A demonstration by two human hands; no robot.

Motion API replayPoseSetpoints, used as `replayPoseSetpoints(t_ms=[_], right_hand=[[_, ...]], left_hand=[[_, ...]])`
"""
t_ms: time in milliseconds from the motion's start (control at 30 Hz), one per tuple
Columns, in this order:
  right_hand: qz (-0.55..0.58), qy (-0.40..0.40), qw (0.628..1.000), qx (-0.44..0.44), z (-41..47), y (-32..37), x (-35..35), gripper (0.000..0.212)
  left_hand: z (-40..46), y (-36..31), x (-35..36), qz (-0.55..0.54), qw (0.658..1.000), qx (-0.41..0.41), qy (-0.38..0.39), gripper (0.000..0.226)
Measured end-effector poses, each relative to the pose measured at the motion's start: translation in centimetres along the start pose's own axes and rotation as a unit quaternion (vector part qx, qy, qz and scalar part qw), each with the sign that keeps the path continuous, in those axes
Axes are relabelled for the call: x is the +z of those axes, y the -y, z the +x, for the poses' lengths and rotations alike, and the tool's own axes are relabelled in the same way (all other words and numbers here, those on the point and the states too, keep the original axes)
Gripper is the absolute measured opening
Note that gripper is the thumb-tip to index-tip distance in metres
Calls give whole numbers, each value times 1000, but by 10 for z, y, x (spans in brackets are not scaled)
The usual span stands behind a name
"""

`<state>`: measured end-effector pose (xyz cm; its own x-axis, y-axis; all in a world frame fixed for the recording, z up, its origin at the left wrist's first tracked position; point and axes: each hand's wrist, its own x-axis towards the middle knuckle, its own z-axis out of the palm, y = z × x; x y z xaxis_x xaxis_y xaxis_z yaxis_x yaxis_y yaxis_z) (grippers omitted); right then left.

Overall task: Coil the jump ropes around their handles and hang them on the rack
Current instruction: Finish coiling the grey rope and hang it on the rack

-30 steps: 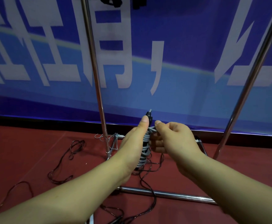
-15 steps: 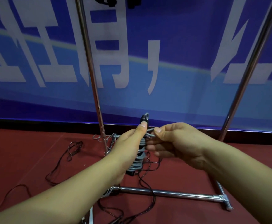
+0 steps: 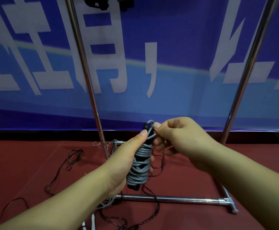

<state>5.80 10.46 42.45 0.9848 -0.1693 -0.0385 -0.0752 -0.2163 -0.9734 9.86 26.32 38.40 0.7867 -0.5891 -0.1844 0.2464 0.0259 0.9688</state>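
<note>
Fingers (image 3: pixel 157 126) of the right hand (image 3: pixel 180 138) pinch a small loop at the end of the grey rope (image 3: pixel 139 165), just at the top of the black handles (image 3: pixel 148 128). The left hand (image 3: pixel 123 165) is curled around the wrapped bundle, its thumb lying along the coils and pointing up. The bundle is held in the air in front of the rack (image 3: pixel 168 198), between its two poles. Its long axis is nearly upright, a little tilted, with the top end toward the banner (image 3: pixel 168 97) and the bottom end toward the floor (image 3: pixel 27 163).

The loose end lies directly above the left thumb and beside the right fingertips, so the right hand is the nearer one for the next move. I think the coiling is almost done, and the end must be tucked under a turn or locked around the handle top. If the pinch slips, the upper turns can open again. Other dark ropes (image 3: pixel 72 157) lie loose on the floor, not yet coiled.
</note>
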Motion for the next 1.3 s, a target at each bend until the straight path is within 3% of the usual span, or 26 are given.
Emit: replayPoseSetpoints(t_ms=[300, 567, 800, 1067, 1300], right_hand=[[69, -34, 997, -18, 4, -2, 4, 35], [28, -74, 995, -61, 8, -12, 7, 30], [-101, -147, 974, -139, 10, -19, 12, 31], [-67, -124, 978, -155, 10, -20, 10, 34], [-49, -121, 971, -202, 7, -17, 13, 29]], left_hand=[[4, -1, 0, 56, 998, 23, -4, 41], [1, -1, 0, 53, 998, 26, 16, 42], [2, 4, 3, 72, 995, 64, 9, 39], [7, 6, -2, 157, 979, 130, -27, 72], [5, 2, 1, 169, 973, 157, -25, 53]])
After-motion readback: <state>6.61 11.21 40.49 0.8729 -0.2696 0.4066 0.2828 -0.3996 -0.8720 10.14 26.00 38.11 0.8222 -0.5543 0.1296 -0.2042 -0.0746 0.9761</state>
